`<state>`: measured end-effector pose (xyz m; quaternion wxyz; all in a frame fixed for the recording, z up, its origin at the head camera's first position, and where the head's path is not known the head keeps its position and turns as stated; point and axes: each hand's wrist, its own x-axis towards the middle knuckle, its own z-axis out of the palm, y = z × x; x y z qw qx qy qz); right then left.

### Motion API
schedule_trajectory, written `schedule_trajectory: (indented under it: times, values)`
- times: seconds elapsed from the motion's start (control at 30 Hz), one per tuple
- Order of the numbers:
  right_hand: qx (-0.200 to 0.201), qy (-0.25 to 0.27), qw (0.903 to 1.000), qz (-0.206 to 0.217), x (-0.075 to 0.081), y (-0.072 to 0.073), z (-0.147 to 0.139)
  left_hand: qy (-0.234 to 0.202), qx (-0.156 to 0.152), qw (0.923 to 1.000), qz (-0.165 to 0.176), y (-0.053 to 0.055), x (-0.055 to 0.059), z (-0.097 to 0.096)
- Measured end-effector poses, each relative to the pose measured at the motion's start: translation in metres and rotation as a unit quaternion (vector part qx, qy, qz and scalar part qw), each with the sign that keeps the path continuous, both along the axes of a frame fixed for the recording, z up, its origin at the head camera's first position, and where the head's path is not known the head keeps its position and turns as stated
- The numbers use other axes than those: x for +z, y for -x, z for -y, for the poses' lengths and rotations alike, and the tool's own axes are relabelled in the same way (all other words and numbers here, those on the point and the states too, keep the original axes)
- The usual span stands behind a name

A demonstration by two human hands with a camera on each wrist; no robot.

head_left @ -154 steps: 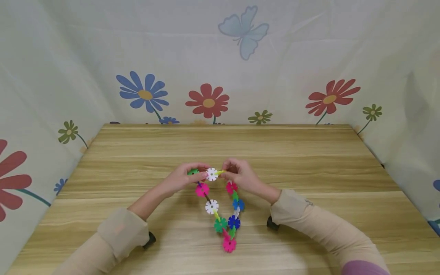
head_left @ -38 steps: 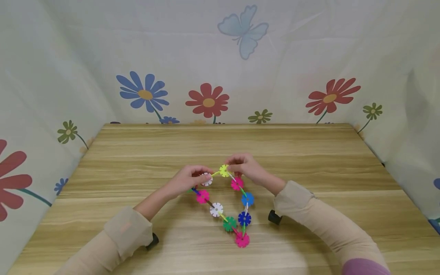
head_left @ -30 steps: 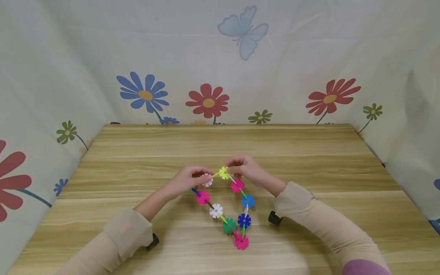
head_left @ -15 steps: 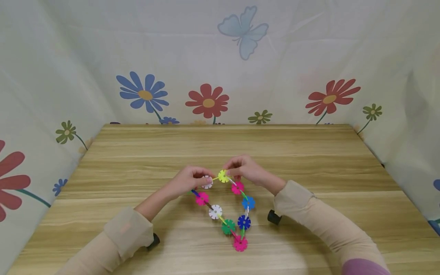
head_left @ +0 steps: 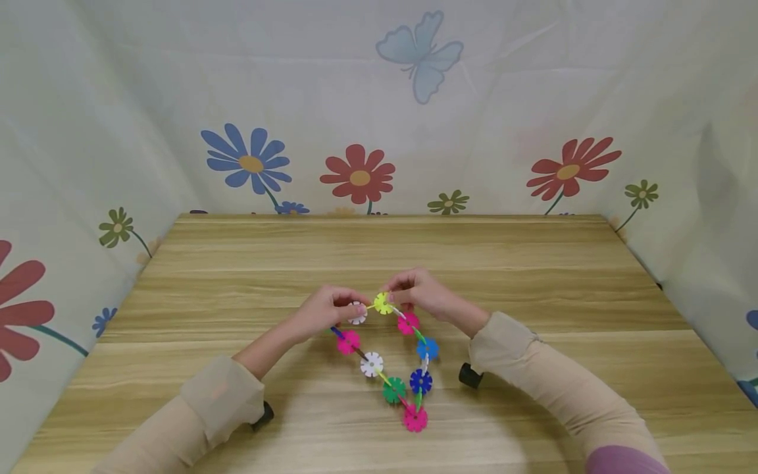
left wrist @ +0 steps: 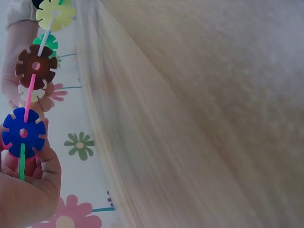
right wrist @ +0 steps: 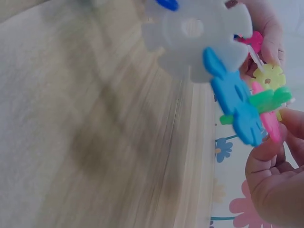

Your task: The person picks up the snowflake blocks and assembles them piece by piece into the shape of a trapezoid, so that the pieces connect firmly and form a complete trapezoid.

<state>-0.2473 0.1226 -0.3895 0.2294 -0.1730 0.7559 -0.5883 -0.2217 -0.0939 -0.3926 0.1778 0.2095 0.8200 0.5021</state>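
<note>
A ring-like chain of slotted plastic snowflake discs hangs between the hands in the head view. My left hand [head_left: 320, 315] pinches a white disc [head_left: 358, 318] at its upper left. At the top, my right hand [head_left: 425, 294] pinches a yellow disc [head_left: 381, 305]; a thin yellow disc, edge-on, bridges the two. Down the right run a pink disc [head_left: 408, 323], a light blue disc [head_left: 428, 349] and a dark blue disc [head_left: 421, 381]. A pink disc [head_left: 416, 418] forms the lowest point. Left-hand fingers hide the chain's upper left part.
The wood-grain table [head_left: 237, 263] lies beneath the chain. Behind it hangs a pale cloth backdrop [head_left: 503, 99] printed with flowers and a butterfly, which also rises along both sides. A small black device [head_left: 470, 376] sits under the right cuff.
Since the oldest frame, the yellow disc has come to face the camera between the hands, and the chain has spread wider. Over the last second, the chain sinks slightly; both hands stay nearly still.
</note>
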Motion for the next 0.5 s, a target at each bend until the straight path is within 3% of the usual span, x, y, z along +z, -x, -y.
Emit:
schedule_trajectory:
  times: [0.23,0.5]
  values:
    - [-0.001,-0.001,0.9996,-0.029,-0.001,-0.003,-0.007,0.002,0.007,1.0,-0.004,0.002,-0.004,0.004]
    - [0.016,-0.014,0.9983,-0.054,-0.005,-0.005,-0.02,0.002,0.054,0.9985,-0.013,0.003,-0.008,0.01]
